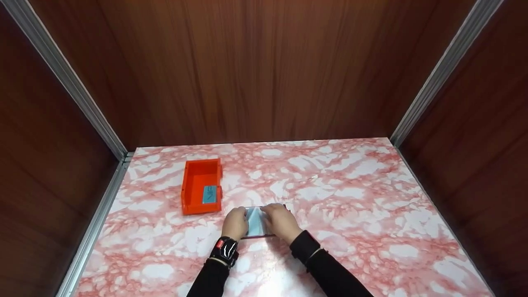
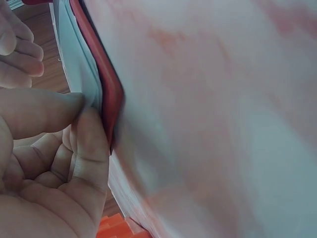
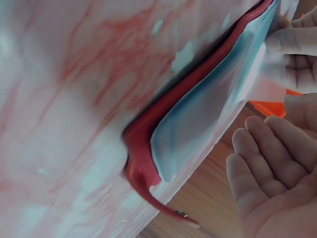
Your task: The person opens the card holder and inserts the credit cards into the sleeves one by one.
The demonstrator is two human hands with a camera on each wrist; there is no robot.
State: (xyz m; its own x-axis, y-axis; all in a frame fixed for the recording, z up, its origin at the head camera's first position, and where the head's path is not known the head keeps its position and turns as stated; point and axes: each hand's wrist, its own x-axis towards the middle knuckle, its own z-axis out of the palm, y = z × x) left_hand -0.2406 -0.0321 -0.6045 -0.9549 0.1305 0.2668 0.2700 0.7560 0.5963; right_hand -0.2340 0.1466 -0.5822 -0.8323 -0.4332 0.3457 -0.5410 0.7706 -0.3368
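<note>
A flat red case with a narrow strap and a metal snap lies on the marbled table, with a pale blue translucent sheet on top. My left hand pinches the sheet's edge between thumb and index finger, close beside the case's rim. Part of the sheet stands raised between both hands. My right hand hovers over the case's right side, fingers extended and loosely bent, with its thumb near the raised flap. In the head view the right hand covers part of the case.
An orange open bin with a blue label stands on the table, left of and beyond the hands. Dark wood panels with metal corner rails enclose the back and both sides.
</note>
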